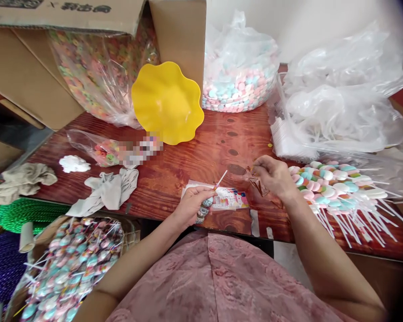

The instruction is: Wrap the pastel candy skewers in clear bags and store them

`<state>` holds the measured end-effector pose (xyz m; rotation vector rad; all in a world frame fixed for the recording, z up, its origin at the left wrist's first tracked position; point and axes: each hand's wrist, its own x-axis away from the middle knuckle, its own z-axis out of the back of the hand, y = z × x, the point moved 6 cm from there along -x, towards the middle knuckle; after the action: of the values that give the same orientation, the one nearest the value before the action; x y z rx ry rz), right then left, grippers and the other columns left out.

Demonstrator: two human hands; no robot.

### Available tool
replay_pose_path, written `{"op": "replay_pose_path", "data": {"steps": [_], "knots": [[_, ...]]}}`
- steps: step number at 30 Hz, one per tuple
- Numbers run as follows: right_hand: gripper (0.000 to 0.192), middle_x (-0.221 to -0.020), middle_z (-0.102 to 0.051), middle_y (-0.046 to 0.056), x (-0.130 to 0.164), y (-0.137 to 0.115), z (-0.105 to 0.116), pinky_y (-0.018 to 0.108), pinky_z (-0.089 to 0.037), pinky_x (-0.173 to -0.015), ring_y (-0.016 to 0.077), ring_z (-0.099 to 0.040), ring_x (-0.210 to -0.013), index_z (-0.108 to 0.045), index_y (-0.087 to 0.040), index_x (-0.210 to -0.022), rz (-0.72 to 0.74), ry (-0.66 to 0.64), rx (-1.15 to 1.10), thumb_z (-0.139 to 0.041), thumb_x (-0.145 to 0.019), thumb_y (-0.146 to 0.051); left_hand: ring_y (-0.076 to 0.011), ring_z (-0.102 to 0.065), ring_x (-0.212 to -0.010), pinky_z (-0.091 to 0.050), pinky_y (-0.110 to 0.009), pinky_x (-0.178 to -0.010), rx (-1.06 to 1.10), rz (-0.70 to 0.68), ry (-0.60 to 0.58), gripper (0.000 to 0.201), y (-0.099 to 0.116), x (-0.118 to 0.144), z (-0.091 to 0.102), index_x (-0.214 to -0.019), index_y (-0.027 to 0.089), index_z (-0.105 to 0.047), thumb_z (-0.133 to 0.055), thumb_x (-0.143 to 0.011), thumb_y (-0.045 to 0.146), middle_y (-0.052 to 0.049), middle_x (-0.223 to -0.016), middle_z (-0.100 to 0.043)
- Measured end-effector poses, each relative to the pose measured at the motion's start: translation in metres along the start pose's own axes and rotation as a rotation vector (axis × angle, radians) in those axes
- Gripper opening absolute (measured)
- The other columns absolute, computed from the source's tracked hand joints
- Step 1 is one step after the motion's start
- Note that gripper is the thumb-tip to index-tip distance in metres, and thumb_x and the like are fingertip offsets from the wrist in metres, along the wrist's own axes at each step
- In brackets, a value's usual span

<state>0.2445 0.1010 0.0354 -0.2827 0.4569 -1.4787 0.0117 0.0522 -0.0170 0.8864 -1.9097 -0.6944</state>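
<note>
Left hand (pixel 192 205): fingers pinched on a candy lollipop (pixel 211 197), its white stick angled up and away toward the table's middle, the candy head low against the palm, just over the near edge of the table (pixel 201 147). Right hand (pixel 274 176): fingertips pressed together on a small clear wrapper (pixel 257 182), held just right of the stick tip and apart from it. Beneath both hands lies a stack of printed labels (pixel 226 199), flat on the table near its front edge.

Judgement on technique: the wrapper mouth should be held open and in line with the lollipop, gripped at its rim so the film does not crumple.

Surroundings: a fan of unwrapped lollipops (pixel 332 185) lies at the right edge, sticks pointing toward the near right corner, close beside the right wrist. A yellow bowl (pixel 168 100) stands tilted at the back, with bags of candy (pixel 238 85) behind. A basket of wrapped lollipops (pixel 70 264) sits below the near left corner. Open wood remains between bowl and hands; sideways room on the right is tight.
</note>
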Motion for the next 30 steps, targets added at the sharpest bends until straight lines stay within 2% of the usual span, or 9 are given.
{"op": "replay_pose_path", "data": {"steps": [3, 6, 8, 14, 20, 23, 25, 28, 30], "knots": [[0.017, -0.077, -0.069, 0.001, 0.042, -0.037, 0.006, 0.027, -0.048, -0.063, 0.0149, -0.061, -0.066, -0.068, -0.022, -0.089, 0.068, 0.185, -0.428, -0.053, -0.09, -0.03, -0.007, -0.051, -0.042, -0.042, -0.02, -0.041, -0.014, -0.014, -0.044, 0.033, -0.004, -0.006, -0.017, -0.073, 0.011, -0.069, -0.081, -0.059, 0.039, -0.001, -0.06, -0.062], [0.018, -0.081, -0.073, 0.002, 0.067, -0.076, -0.007, 0.03, -0.052, -0.072, 0.0162, -0.066, -0.072, -0.072, -0.023, -0.089, 0.17, 0.18, -0.467, -0.054, -0.089, -0.027, -0.0074, -0.052, -0.05, -0.043, -0.02, -0.047, -0.042, -0.124, -0.061, 0.026, -0.004, -0.012, -0.033, -0.071, 0.013, -0.071, -0.075, -0.063, 0.038, -0.001, -0.063, -0.063], [0.022, -0.081, -0.074, 0.003, 0.071, -0.086, -0.015, 0.03, -0.053, -0.072, 0.0158, -0.066, -0.071, -0.074, -0.023, -0.091, 0.168, 0.193, -0.488, -0.052, -0.089, -0.025, -0.0082, -0.054, -0.059, -0.045, -0.02, -0.055, -0.079, -0.22, -0.068, 0.019, -0.002, -0.013, -0.038, -0.069, 0.015, -0.072, -0.07, -0.067, 0.034, -0.001, -0.065, -0.063], [0.022, -0.075, -0.072, 0.001, 0.068, -0.075, -0.031, 0.026, -0.05, -0.062, 0.014, -0.063, -0.064, -0.075, -0.022, -0.089, 0.071, 0.092, -0.704, -0.054, -0.087, -0.028, -0.0121, -0.059, -0.075, -0.048, -0.024, -0.073, -0.147, -0.295, -0.113, 0.015, -0.002, -0.002, -0.032, -0.077, 0.016, -0.075, -0.068, -0.07, 0.027, -0.002, -0.075, -0.068], [0.043, -0.055, -0.046, -0.008, 0.069, -0.082, -0.031, 0.023, -0.036, -0.05, 0.0093, -0.041, -0.048, -0.062, -0.021, -0.125, 0.084, 0.094, -0.624, -0.053, -0.083, -0.022, -0.0141, -0.062, -0.078, -0.05, -0.026, -0.074, -0.081, -0.247, -0.097, 0.024, -0.001, 0.003, -0.027, -0.078, 0.016, -0.076, -0.078, -0.065, 0.036, -0.004, -0.077, -0.069], [0.053, -0.053, -0.044, -0.01, 0.072, -0.087, -0.029, 0.024, -0.037, -0.05, 0.01, -0.041, -0.047, -0.05, -0.021, -0.137, 0.123, 0.125, -0.549, -0.052, -0.085, -0.02, -0.0126, -0.06, -0.067, -0.048, -0.025, -0.066, -0.001, -0.166, -0.075, 0.026, -0.004, 0.0, -0.027, -0.071, 0.014, -0.074, -0.081, -0.059, 0.036, -0.003, -0.069, -0.067], [0.05, -0.057, -0.053, -0.008, 0.078, -0.085, -0.028, 0.025, -0.042, -0.055, 0.0114, -0.049, -0.05, -0.049, -0.022, -0.135, 0.112, 0.219, -0.505, -0.055, -0.085, -0.022, -0.0108, -0.057, -0.06, -0.045, -0.023, -0.058, 0.032, -0.123, -0.067, 0.028, -0.005, -0.002, -0.027, -0.07, 0.014, -0.073, -0.083, -0.056, 0.037, -0.003, -0.067, -0.066], [0.03, -0.071, -0.066, -0.002, 0.091, -0.073, -0.029, 0.028, -0.049, -0.061, 0.0149, -0.061, -0.062, -0.057, -0.024, -0.113, 0.018, 0.374, -0.528, -0.064, -0.084, -0.03, -0.0101, -0.055, -0.058, -0.041, -0.022, -0.055, -0.006, -0.138, -0.071, 0.03, -0.005, -0.002, -0.028, -0.068, 0.013, -0.071, -0.081, -0.059, 0.039, -0.003, -0.066, -0.065], [0.017, -0.076, -0.069, 0.0, 0.093, -0.063, -0.037, 0.029, -0.051, -0.063, 0.0159, -0.063, -0.067, -0.061, -0.024, -0.096, -0.054, 0.316, -0.661, -0.066, -0.083, -0.034, -0.0094, -0.052, -0.057, -0.039, -0.022, -0.055, -0.107, -0.189, -0.076, 0.028, -0.002, -0.001, -0.029, -0.065, 0.013, -0.068, -0.077, -0.064, 0.04, -0.002, -0.063, -0.062]]}}
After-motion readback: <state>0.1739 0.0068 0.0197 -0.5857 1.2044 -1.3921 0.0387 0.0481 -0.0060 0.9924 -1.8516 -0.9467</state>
